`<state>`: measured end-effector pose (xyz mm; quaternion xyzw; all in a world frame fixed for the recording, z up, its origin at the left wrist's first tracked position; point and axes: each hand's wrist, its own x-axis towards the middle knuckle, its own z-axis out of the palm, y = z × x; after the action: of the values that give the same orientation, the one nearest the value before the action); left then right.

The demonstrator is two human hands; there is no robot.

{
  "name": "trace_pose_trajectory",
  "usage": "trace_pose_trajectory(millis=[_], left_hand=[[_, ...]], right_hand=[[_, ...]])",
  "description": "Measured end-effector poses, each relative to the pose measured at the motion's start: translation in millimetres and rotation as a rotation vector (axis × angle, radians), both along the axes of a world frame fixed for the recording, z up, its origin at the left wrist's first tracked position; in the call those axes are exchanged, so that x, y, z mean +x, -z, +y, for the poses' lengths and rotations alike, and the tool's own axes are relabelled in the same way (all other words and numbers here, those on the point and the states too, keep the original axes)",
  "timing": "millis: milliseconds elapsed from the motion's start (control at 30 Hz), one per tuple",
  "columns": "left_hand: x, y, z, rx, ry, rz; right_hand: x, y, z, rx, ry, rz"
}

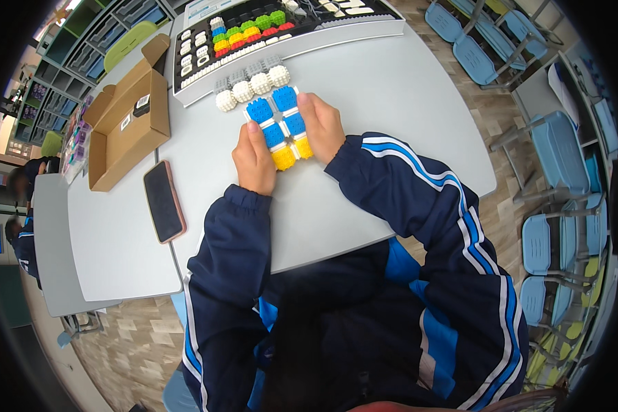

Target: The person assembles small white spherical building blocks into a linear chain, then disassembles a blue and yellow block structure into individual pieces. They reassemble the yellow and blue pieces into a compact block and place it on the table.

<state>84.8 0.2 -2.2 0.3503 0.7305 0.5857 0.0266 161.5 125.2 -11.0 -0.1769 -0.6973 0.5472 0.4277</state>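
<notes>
Between my two hands is a flat panel of studded building blocks (275, 134), blue in its upper rows and yellow at the end nearest me, with white pieces between the blocks. My left hand (254, 161) grips its left edge, thumb on top. Along the right edge my right hand (323, 127) is closed on the same panel, its thumb by the upper blue block. Just beyond the panel lies a row of white and grey studded blocks (250, 87), touched by neither hand. The fingers beneath the panel are hidden.
A large tray of sorted blocks (281, 49) stands at the far side of the table (405, 103). To the left are an open cardboard box (134, 134) and a phone (164, 201). Blue chairs (559, 151) line the right; people (27, 240) are at far left.
</notes>
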Motion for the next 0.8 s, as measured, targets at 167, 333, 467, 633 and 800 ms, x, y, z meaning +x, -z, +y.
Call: trace_pose_trajectory(millis=[167,333,467,633,800], left_hand=[[10.0,1.4,6.8,0.072,0.019,0.017],[15.9,-5.2,1.7,0.059,0.111,-0.248],[8.4,9.1,2.8,0.126,0.128,-0.167],[7.7,13.6,-0.5,0.158,0.149,-0.188],[10.4,12.0,0.0,0.191,0.137,-0.185]], right_hand=[[-6.1,8.0,4.7,-0.186,-0.088,0.107],[0.5,1.5,5.0,-0.321,-0.163,0.070],[0.8,2.2,8.2,-0.290,-0.198,0.059],[1.8,0.1,2.7,-0.317,-0.201,0.084],[2.4,1.1,4.3,-0.252,-0.186,0.061]])
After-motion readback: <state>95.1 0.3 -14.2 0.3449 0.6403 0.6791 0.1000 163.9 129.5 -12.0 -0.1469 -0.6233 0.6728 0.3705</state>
